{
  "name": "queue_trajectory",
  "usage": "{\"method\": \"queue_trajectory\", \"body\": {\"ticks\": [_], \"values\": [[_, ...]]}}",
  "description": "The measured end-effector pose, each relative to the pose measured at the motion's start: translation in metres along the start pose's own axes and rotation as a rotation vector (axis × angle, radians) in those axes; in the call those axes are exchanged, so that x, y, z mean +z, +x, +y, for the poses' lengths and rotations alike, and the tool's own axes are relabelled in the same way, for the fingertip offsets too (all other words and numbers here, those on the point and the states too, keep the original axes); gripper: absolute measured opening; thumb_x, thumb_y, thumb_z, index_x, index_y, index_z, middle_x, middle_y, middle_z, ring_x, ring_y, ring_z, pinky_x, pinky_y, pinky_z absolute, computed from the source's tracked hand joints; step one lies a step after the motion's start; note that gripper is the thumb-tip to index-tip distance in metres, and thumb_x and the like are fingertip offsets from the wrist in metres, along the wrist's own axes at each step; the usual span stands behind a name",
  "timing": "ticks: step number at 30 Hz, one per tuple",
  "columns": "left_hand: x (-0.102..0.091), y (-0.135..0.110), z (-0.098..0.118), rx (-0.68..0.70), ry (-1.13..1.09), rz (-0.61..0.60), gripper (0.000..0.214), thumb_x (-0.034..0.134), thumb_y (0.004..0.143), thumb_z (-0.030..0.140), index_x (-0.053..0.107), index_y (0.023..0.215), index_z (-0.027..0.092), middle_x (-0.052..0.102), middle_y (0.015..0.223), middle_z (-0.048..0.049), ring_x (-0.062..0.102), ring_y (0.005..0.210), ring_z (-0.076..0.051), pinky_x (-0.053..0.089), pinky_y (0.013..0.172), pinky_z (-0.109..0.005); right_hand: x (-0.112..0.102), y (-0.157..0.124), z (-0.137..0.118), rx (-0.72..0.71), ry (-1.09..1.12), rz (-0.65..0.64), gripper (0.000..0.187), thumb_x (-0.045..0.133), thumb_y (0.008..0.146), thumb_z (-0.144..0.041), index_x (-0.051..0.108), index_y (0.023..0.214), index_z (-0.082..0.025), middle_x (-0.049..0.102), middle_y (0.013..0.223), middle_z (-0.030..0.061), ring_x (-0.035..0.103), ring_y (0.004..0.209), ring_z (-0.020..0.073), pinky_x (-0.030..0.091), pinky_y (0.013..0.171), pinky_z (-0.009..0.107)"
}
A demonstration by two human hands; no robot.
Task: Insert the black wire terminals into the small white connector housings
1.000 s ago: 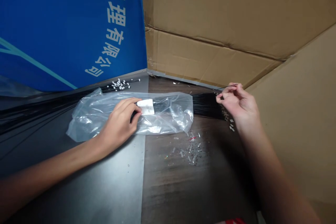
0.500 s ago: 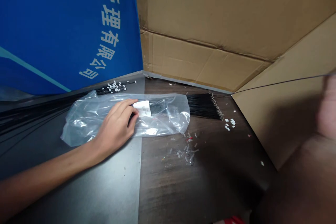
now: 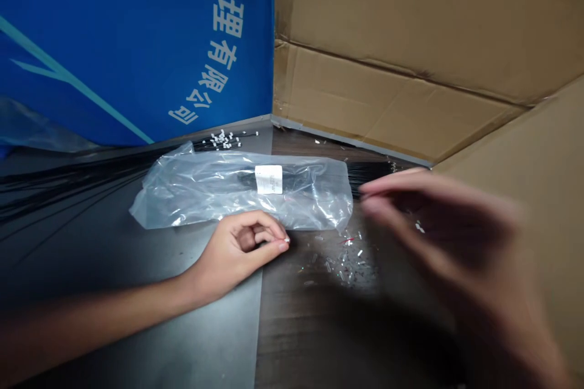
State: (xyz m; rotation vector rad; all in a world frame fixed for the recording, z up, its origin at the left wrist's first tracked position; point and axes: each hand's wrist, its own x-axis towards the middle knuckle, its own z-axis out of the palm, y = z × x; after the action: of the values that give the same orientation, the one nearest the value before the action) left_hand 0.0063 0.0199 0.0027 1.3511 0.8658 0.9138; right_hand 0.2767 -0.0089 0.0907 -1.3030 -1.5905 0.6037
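Note:
A clear plastic bag with a white paper label lies over a bundle of thin black wires. Just in front of the bag, my left hand is closed in a pinch, thumb against forefinger, on a small white piece. My right hand reaches in from the right, blurred by motion, with thumb and fingertips nearly together at the wire ends. Whatever it pinches is too smeared to make out. Small clear tube pieces are scattered between the hands.
Behind stand a blue panel with white lettering and a brown cardboard box; cardboard also walls the right side. More black wires run left, with white-tipped ends behind the bag. Several white bits lie by my right hand.
My left hand has left the bag's label and moved right and nearer, now pinching a white piece. My right hand has come in from the far right, where a black wire was stretched towards it.

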Motion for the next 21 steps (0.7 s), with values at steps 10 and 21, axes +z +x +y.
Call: {"method": "queue_trajectory", "body": {"ticks": [10, 21], "values": [[-0.002, 0.002, 0.000, -0.088, -0.156, -0.038, 0.007, 0.089, 0.082, 0.019, 0.085, 0.085, 0.014, 0.083, 0.083, -0.0068, 0.078, 0.072, -0.014, 0.065, 0.070, -0.017, 0.084, -0.044, 0.014, -0.057, 0.052, -0.099, 0.025, 0.070, 0.097, -0.009, 0.076, 0.113, -0.027, 0.079, 0.099, 0.0020, 0.074, 0.089, 0.0181, 0.061, 0.081, 0.034], [0.001, -0.001, -0.003, -0.096, -0.165, -0.024, 0.010, 0.088, 0.079, 0.013, 0.088, 0.088, 0.017, 0.085, 0.086, -0.0053, 0.083, 0.075, -0.016, 0.068, 0.075, -0.017, 0.095, -0.052, 0.015, 0.072, 0.086, -0.067, 0.013, 0.076, 0.091, -0.015, 0.075, 0.100, -0.023, 0.079, 0.090, 0.0005, 0.076, 0.077, 0.0164, 0.064, 0.075, 0.030]]}}
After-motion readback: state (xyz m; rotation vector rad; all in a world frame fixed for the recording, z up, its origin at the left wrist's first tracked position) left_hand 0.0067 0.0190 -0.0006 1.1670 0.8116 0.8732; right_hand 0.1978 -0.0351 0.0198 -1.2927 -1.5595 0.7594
